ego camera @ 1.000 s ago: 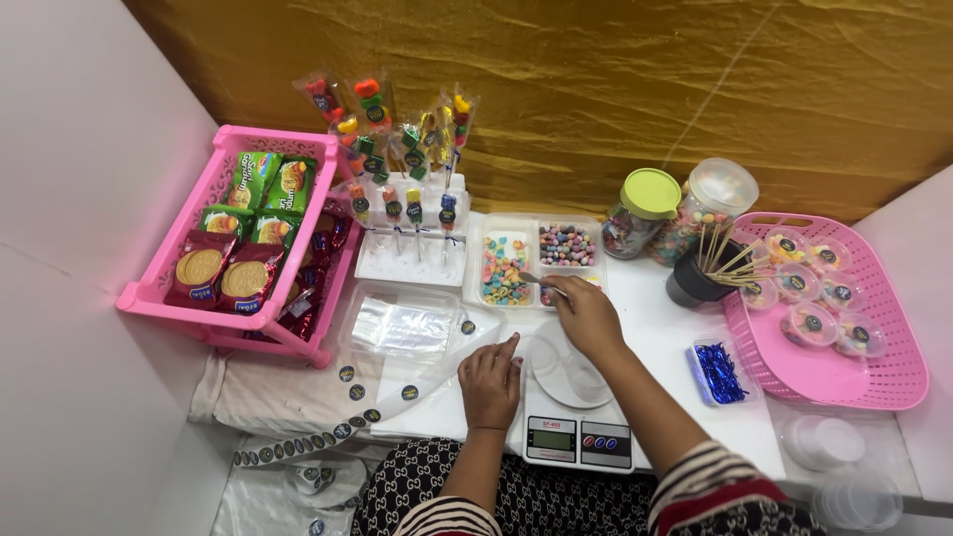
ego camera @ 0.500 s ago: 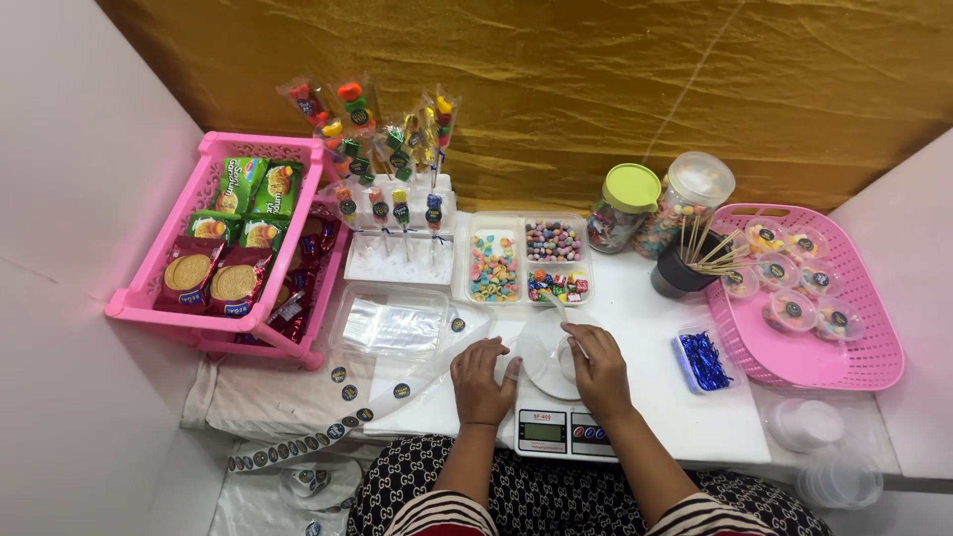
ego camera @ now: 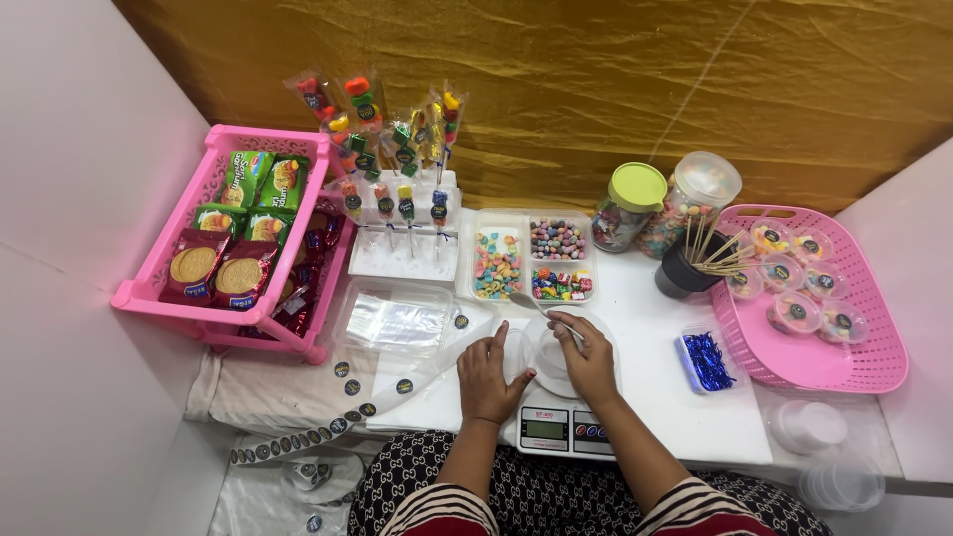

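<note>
- A seated person works at a white table (ego camera: 685, 417), both hands over a small digital kitchen scale (ego camera: 559, 422) at its front edge.
- The right hand (ego camera: 588, 355) is closed around a small spoon (ego camera: 556, 320); its handle slants up toward the divided candy tray (ego camera: 526, 260).
- The left hand (ego camera: 488, 377) lies flat and open beside the scale, fingers spread, holding nothing; its fingertips sit near a clear plastic cup (ego camera: 552, 357) on the scale's white platform.
- The cup looks light, thin-walled and easily tipped or crushed; judging by its shape, a gentle pinch at the rim or a steadying hand on the side would suit it best.
- The spoon appears stiff and slim, best held by the handle end.
- To the left, a pink rack (ego camera: 159, 288) holds biscuit packets; wrapped candy skewers (ego camera: 397, 149) stand in a white holder behind.
- To the right stand 2 candy jars (ego camera: 635, 203), a dark cup of wooden sticks (ego camera: 690, 273) and a pink basket (ego camera: 854, 357) of filled, lidded cups.
</note>
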